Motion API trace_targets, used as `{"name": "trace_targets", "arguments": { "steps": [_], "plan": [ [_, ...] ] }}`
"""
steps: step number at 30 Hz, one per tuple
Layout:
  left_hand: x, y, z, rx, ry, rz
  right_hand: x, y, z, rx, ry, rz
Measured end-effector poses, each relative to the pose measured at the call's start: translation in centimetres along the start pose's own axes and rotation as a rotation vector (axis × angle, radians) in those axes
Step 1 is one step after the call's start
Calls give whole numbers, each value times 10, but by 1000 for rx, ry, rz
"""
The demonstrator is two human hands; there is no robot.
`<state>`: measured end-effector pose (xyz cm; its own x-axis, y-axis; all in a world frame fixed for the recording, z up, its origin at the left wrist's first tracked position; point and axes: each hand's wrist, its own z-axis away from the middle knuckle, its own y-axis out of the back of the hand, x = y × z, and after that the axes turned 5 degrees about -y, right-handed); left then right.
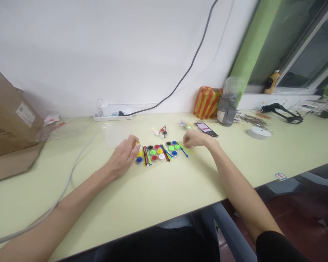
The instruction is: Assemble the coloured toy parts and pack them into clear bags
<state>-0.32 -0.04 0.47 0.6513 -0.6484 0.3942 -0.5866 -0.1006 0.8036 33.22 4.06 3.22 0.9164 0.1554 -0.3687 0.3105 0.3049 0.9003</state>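
Small round discs with coloured centres, among them a red disc (154, 158), a white disc (161, 157) and a blue disc (139, 160), lie in groups on the table. Bundles of thin coloured plastic arrows (146, 156) lie between the groups. My left hand (125, 155) is at the left end of the row, fingers curled together beside the discs; what they grip, if anything, is hidden. At the right end, my right hand (194, 139) is closed in a pinch next to a blue arrow (183, 150). Something thin and yellow shows under it, too blurred to tell whether it is held.
Behind the row lies a small cluster of red, black and white pieces (161, 131). A phone (206, 129), a striped bag (207, 102) and a white spool (259, 132) are to the right. A cardboard box (11, 112) and a grey cable (71, 174) occupy the left; a power strip (112, 115) is by the wall.
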Motion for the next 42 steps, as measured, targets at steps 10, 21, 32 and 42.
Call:
{"name": "trace_targets", "arguments": {
  "steps": [10,21,32,42],
  "plan": [
    [-2,-1,-1,-8,-1,5,-1,1,-1,-38,9,29],
    [-2,-5,-1,60,-45,-3,-22,-2,7,372,180,-116],
    [18,-15,3,48,-180,51,-99,-56,13,179,554,-827],
    [17,-13,4,-40,-123,105,-107,-59,20,250,567,-777]
  ]
}}
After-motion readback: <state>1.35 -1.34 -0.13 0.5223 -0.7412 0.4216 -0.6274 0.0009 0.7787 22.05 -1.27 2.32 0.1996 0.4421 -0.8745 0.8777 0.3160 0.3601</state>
